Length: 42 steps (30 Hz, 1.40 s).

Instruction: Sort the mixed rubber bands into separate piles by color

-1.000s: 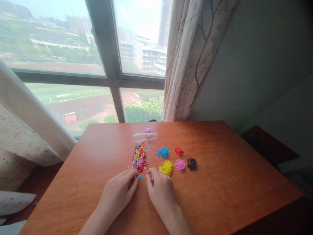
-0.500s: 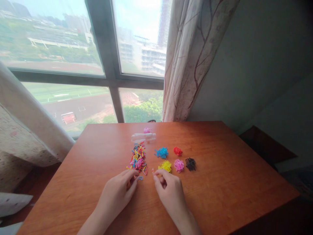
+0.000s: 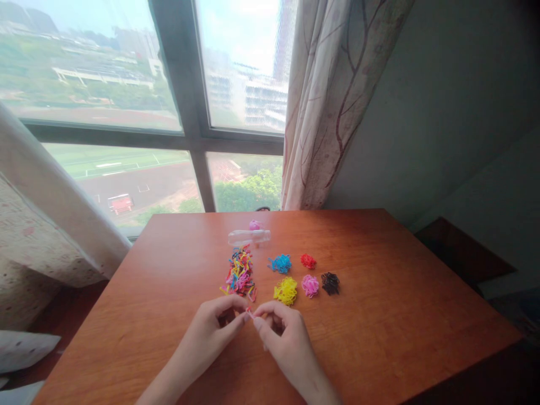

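Both hands meet low over the table, just in front of the mixed pile. My left hand (image 3: pixel 223 323) is closed in a pinch, its fingertips at a small pinkish-red rubber band (image 3: pixel 250 311). From the other side my right hand (image 3: pixel 280 326) pinches the same band; its fingertips almost touch the left ones. Beyond the left hand lies a mixed pile of small coloured rubber bands (image 3: pixel 240 273). Past the right hand are single-colour heaps: yellow bands (image 3: pixel 286 291), blue bands (image 3: pixel 280 263), pink bands (image 3: pixel 310 286), red bands (image 3: pixel 308 260) and black bands (image 3: pixel 330 283).
A clear plastic container (image 3: pixel 248 237) lies behind the mixed pile, with a round pink object (image 3: pixel 254 225) behind it. The brown wooden table (image 3: pixel 400 315) stands against a window, with curtains (image 3: pixel 312 140) on both sides.
My left hand has moved slightly right and down from the pile's edge. My right hand has come left with the band, so the fingertips now meet. The loose blue band is no longer visible.
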Each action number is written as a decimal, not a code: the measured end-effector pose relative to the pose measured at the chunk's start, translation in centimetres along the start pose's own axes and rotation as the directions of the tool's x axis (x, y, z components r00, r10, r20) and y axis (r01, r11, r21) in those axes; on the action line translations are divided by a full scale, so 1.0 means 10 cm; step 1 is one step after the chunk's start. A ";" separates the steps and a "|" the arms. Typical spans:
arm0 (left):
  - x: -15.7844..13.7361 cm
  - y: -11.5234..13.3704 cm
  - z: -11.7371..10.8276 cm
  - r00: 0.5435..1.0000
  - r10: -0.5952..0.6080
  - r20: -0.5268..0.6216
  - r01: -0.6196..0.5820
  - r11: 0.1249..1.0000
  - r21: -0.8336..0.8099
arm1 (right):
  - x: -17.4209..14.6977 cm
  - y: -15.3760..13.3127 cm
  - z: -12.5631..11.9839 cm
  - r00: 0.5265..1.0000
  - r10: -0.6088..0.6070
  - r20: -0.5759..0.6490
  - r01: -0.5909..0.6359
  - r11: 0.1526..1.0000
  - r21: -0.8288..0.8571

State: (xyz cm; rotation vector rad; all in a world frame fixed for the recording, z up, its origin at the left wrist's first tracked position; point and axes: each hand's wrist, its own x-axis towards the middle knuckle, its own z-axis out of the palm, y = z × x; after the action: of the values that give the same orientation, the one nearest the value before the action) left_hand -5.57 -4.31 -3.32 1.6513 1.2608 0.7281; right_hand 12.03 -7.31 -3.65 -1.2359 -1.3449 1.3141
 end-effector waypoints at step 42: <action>-0.01 0.02 -0.04 0.988 0.154 -0.007 -0.142 0.926 0.349 | 0.09 0.31 -0.87 0.834 -0.460 -0.304 -0.056 0.478 -0.877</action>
State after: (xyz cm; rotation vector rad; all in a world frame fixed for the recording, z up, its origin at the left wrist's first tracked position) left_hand -5.83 -4.29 -2.94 2.0475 1.3580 0.6515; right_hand 20.71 -5.33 -6.17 -1.8212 -1.7198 -0.0466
